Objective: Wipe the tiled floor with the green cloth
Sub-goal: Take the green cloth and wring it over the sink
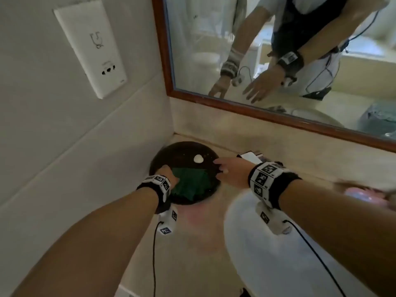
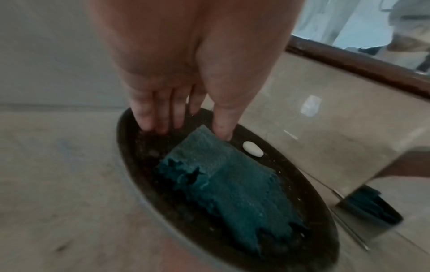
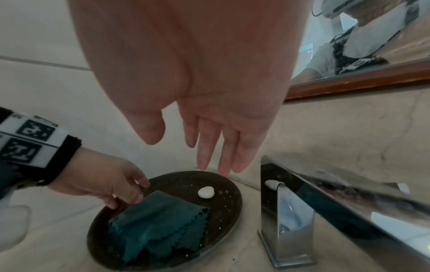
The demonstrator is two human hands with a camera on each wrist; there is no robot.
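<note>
Green cloth (image 1: 189,183) folded on dark tray (image 1: 171,150), corner under left hand (image 1: 166,173); pinch unclear. Right hand (image 1: 232,170) spread.

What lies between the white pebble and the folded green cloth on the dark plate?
Only bare plate separates the white pebble from the green cloth. The right wrist view shows this best.
</note>
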